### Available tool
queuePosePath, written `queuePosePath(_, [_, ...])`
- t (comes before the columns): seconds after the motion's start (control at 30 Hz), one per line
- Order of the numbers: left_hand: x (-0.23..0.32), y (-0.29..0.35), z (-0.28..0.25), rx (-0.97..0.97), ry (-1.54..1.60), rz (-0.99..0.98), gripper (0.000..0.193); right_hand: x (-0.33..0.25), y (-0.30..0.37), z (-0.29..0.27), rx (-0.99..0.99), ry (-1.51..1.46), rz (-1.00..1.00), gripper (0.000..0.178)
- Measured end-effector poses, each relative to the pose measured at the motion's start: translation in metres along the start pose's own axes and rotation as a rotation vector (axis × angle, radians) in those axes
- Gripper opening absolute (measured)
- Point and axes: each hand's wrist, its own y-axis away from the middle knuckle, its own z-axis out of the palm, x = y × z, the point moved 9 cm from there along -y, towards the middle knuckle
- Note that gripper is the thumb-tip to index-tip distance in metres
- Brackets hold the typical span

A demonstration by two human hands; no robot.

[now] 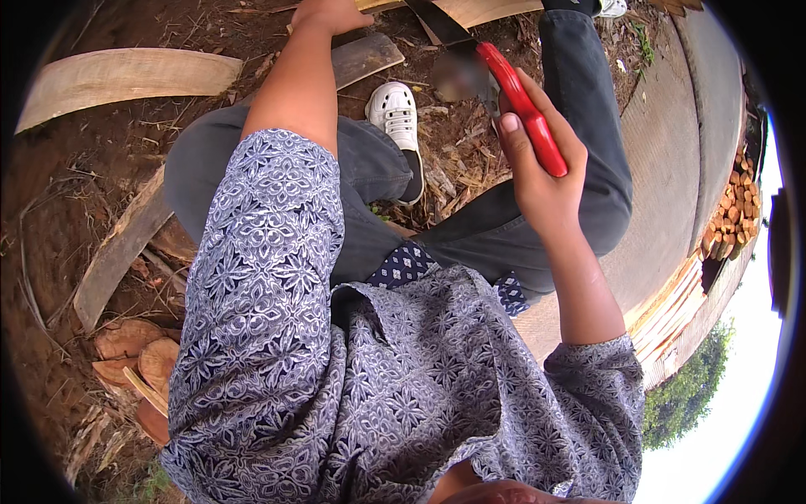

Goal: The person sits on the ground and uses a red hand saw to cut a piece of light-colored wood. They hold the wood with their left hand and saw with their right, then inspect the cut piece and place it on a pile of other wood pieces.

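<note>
Patterned blue-and-white shirt (336, 403) fills the foreground, closest to the lens, both sleeves running up toward the hands. Now the fingers (512, 126) of the right hand (541, 181): curled tight around a red handle (529, 109), thumb laid along it, no gap showing. That handle belongs to a big chopping knife, its dark blade (441, 25) reaching up and left toward the top edge, held in the air above the lap. Over to the left hand (332, 13), way up at the top rim: it rests on a wooden plank (365, 59), but the fingers are cut off by the edge, so how far they're spread, can't tell. Outward from there: grey trousers (369, 160), a white clog (395, 109) planted on wood chips and bare earth, pale curved planks (126, 76) at left, stacked logs (735, 210) off to the right.
</note>
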Motion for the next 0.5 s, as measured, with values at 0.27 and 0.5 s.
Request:
queuePosePath(0.27, [0.008,0.005,0.001,0.017,0.038,-0.003,0.061,0.053,-0.104,0.085,0.085,0.034,-0.155,0.049])
queuePosePath(0.5, [0.007,0.003,0.004,-0.006,0.007,0.001,0.061,0.129,-0.062,0.085,0.016,-0.172,-0.13,0.061])
